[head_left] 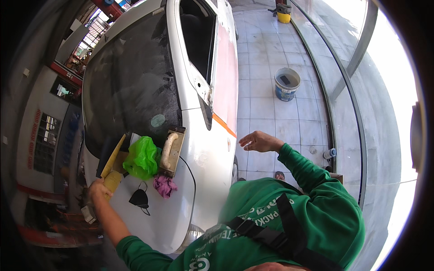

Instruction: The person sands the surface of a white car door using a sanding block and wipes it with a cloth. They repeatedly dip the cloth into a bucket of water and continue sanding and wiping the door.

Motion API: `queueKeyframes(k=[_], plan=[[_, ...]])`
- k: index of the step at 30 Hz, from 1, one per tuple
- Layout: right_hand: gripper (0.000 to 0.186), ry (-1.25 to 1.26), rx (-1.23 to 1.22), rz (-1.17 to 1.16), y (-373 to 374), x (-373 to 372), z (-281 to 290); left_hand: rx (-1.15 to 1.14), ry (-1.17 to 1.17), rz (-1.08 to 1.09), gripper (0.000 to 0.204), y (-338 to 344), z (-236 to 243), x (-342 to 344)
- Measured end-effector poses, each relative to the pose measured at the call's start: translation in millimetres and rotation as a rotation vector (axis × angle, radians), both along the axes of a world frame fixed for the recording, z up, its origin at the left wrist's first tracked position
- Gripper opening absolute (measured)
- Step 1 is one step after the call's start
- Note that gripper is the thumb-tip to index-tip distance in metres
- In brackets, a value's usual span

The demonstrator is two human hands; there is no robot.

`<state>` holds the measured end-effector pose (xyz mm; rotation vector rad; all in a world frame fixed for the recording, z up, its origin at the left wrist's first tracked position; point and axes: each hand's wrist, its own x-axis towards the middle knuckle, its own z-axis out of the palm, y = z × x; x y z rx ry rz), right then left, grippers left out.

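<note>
On the left, my left hand [97, 189] is closed on a yellow sheet, likely sandpaper [112, 182], over the white car's hood [158, 221]. Beside it, more stiff sheets [115, 156], yellow and dark, lean near the windshield. A bright green plastic bag [142, 158] lies to their right, next to a hand sanding block with a pale curved handle [169, 151]. Nearer to me are a crumpled pink cloth [165, 186] and a black face mask [139, 198]. My right hand [261, 142] hangs in the air right of the car, fingers loosely apart, holding nothing.
The car's dusty windshield [131, 81] and pinkish side panel [224, 77] stretch away ahead. On the tiled floor stands a bucket [285, 93] with a dark piece in it; a yellow pail [284, 17] is farther off. Glass panels [357, 149] line the right; a can [330, 153] lies near them.
</note>
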<state>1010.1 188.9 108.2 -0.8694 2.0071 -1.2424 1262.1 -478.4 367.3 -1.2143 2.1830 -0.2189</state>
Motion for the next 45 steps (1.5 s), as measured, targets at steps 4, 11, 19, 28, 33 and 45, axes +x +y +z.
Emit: queueKeyframes(k=[4, 11, 19, 28, 33, 45], plan=[[0.042, -0.07, -0.032, -0.061, 32, 8, -5, 0.102, 0.019, 0.112, 0.11, 52, 28, -2], [0.056, -0.372, -0.204, -0.072, 36, 13, 24, 0.39, 0.66, -0.308, 0.114, 198, 84, -6], [0.084, -0.634, -0.742, 0.156, -29, 22, 72, 1.308, 1.319, -0.515, 0.113, 398, -93, -114], [0.033, -0.456, -0.557, -0.27, 30, 0, 29, 1.522, 1.461, 0.025, 0.048, 443, -192, -152], [0.031, -0.008, -0.335, -0.5, 43, -10, 4, 0.798, 1.473, -0.453, 0.022, 477, -208, -180], [0.068, -0.04, -0.436, -0.335, 18, -2, 26, 0.846, 1.493, -0.635, 0.028, 526, -194, -203]])
